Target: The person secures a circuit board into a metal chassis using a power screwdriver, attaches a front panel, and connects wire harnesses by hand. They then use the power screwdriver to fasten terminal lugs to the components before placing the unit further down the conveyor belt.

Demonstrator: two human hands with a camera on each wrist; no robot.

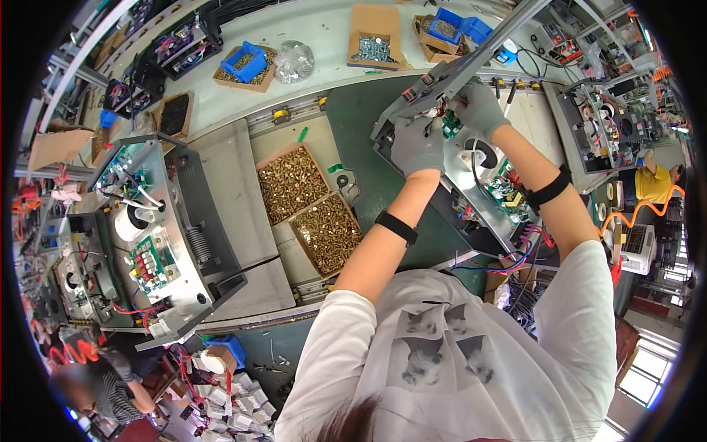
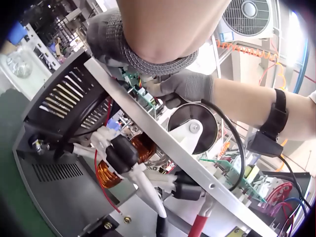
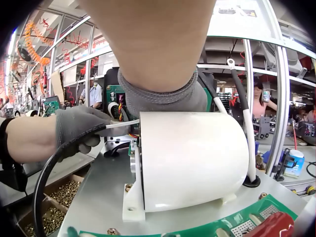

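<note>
Shows L hand (image 1: 417,145) and R hand (image 1: 481,110) at far end of open chassis (image 1: 458,163), w/ long axis slanting far-left to near-right. Has wires (image 3: 120,112) btwn. hands; can't tell grip, w/ fingers part-hidden.

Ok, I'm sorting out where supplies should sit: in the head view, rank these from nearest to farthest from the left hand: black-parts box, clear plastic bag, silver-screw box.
From the left hand:
1. Silver-screw box: on the back bench, slightly left of the hand.
2. Clear plastic bag: same bench, farther left.
3. Black-parts box: farthest left.
</note>
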